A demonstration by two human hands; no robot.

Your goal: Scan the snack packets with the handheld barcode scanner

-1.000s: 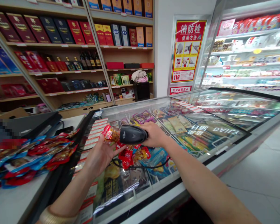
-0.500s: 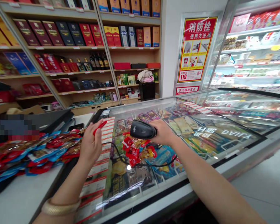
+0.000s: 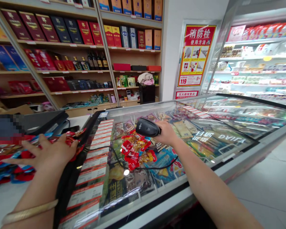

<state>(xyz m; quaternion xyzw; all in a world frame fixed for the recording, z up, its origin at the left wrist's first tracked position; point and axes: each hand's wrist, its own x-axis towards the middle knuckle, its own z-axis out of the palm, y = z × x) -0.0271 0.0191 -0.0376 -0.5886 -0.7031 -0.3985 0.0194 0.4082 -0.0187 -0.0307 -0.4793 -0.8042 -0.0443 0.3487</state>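
My right hand is wrapped round the handle of a black barcode scanner, held above the glass lid of a chest freezer. Below the scanner, a small heap of red and gold snack packets lies on the glass. The scanner's black cable loops around that heap. At the left, my left hand spreads its fingers over a larger pile of red and blue snack packets on the white counter. Its palm faces down, and whether the fingertips touch the packets is partly hidden.
The chest freezer runs off to the right, with wrapped goods under its glass. A strip of price labels lines its left end. Behind stand shelves of boxes and bottles. A dark flat device sits on the counter.
My left hand let go of a red packet above the glass and swung left over the counter pile, its fingers spreading. My right hand keeps the scanner above the small heap.
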